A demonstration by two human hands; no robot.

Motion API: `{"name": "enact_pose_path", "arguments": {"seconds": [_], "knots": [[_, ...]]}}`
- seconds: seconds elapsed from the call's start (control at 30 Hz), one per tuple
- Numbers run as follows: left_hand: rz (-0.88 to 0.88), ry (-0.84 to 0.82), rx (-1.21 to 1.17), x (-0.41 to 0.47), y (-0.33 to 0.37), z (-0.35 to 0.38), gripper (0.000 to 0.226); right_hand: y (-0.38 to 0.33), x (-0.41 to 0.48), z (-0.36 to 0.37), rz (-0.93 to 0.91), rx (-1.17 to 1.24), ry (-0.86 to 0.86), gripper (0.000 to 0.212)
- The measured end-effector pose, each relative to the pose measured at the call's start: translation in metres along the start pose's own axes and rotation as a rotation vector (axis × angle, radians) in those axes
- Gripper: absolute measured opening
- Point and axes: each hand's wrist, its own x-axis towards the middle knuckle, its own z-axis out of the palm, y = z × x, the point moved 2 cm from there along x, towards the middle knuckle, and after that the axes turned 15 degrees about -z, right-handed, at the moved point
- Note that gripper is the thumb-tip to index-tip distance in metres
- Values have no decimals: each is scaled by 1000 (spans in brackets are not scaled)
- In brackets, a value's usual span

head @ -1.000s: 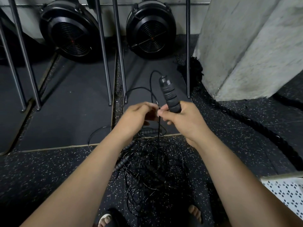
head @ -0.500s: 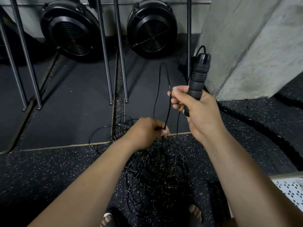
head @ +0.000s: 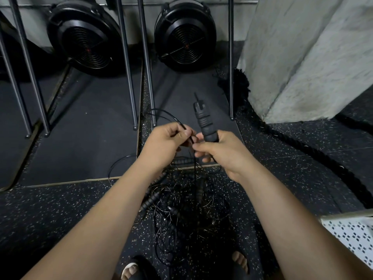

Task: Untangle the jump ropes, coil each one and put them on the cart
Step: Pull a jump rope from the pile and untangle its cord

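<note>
- The right hand (head: 224,152) is curled around a black ribbed handle (head: 205,126), which points up and away.
- The left hand (head: 163,144) pinches a thin black cord (head: 175,119) just beside the right thumb.
- The tangled jump ropes (head: 185,203) lie heaped on the speckled floor (head: 60,215) below both hands, near the person's 2 feet (head: 240,259).

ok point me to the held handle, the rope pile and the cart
handle (head: 204,123), head view, ribbed middle of the grip
rope pile (head: 187,209), head view, centre of the tangle on the floor
cart (head: 354,235), head view, perforated white panel at lower right
</note>
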Motion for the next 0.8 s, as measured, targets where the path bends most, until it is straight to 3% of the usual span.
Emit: {"name": "enact_pose_path", "arguments": {"seconds": [0.13, 0.4, 0.53, 0.63, 0.8], "knots": [[3, -22, -150, 0, 0, -2, 21, 0, -5, 5, -21, -140, -65, 12], [-41, 29, -206, -3, 5, 0, 21, -9, -5, 1, -131, -189, 63, 11], [-171, -115, -36, -3, -2, 9, 31, -18, -3, -9, -190, 8, 179, 12], [-137, -266, 216, -1, -16, 17, 23, -26, -3, -11, -244, 128, 241, 13], [-83, -233, 534, 4, -27, 23, 11, -40, -5, -16, -339, 315, 305, 20]]}}
